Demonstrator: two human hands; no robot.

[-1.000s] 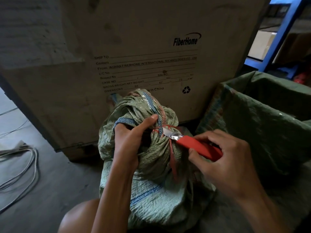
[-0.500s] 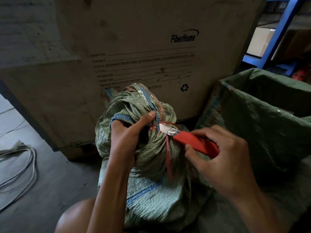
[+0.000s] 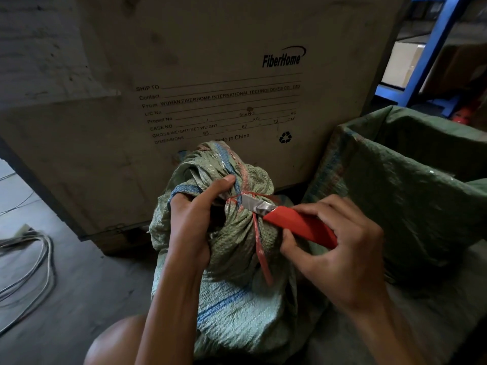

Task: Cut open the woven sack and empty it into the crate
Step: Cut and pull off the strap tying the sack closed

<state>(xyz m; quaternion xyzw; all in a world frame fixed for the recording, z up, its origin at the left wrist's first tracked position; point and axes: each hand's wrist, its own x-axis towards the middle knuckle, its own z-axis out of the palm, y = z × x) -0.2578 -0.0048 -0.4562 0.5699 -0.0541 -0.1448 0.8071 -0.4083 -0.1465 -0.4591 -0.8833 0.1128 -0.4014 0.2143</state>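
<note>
L hand [image 3: 191,222] grips the bunched neck of the woven sack [image 3: 237,285], fingers wrapped round it, thumb pressed near the red tie [image 3: 246,196]. R hand [image 3: 342,256] pinches the red knife [image 3: 297,226], blade against the tie. Sack stands upright btwn the knees, just beside the green-lined crate [image 3: 411,185] at right. Behind: big printed box [image 3: 210,88]; cables [image 3: 29,262] on floor, left.

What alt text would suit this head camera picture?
A right hand presses a red-handled utility knife against the red string tying a green woven sack, whose gathered neck the left hand grips. A large cardboard box stands behind.
</note>
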